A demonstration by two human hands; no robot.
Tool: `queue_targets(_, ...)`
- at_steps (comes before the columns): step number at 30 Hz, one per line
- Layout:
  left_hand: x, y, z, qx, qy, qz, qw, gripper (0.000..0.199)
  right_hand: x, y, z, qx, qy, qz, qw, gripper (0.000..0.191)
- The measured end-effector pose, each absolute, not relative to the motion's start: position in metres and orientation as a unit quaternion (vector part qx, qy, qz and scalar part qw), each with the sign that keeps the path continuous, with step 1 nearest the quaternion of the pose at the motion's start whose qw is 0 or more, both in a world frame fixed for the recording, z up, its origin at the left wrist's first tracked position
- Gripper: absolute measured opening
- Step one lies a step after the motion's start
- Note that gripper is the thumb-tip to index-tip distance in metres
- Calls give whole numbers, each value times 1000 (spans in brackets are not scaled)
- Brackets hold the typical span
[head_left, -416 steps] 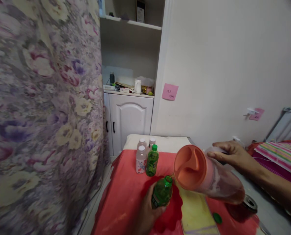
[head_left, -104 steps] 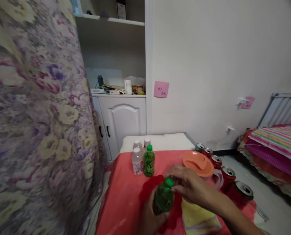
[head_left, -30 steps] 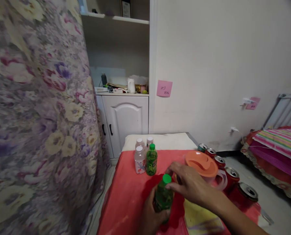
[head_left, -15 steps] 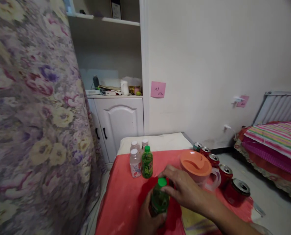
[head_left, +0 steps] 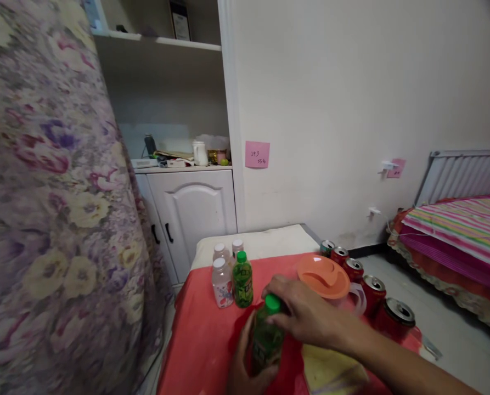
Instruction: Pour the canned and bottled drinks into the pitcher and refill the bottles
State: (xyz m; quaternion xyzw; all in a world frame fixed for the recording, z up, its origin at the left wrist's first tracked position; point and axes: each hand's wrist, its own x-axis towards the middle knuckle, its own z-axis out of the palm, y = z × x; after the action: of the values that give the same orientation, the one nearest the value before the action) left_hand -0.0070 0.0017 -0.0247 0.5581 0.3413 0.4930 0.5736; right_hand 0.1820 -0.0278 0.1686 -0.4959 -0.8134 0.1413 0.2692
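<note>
A green plastic bottle [head_left: 266, 339] with a green cap stands between my hands at the near side of the table. My left hand [head_left: 245, 365] is wrapped round its lower body. From the right, my right hand [head_left: 296, 307] reaches over and grips the bottle's green cap [head_left: 272, 303] between thumb and fingers. Just beyond, a second green-capped bottle [head_left: 243, 281] stands upright beside clear bottles with white caps [head_left: 222, 284]. Behind my right forearm is a pitcher with an orange lid [head_left: 324, 276], partly covered by the arm.
Several drink cans [head_left: 373, 291] line the table's right side. A red cloth [head_left: 199, 323] covers the table, and a yellow cloth [head_left: 331, 366] lies under my right forearm. A floral curtain [head_left: 63, 208] hangs at left; a bed [head_left: 458, 236] stands at right.
The view has shifted slightly, moving the background left. Both hands stay on the same bottle, the right still at its cap; the bottle looks a little more upright.
</note>
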Motion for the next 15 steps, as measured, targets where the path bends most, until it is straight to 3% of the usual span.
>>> queue_targets(5, -8, 9, -29, 517, 375, 563, 525, 85, 203, -9, 204, -497, -801, 99, 318, 16)
queue_targets(15, -8, 6, -14, 475, 411, 553, 547, 64, 247, 60, 250, -538, -762, -31, 358, 16)
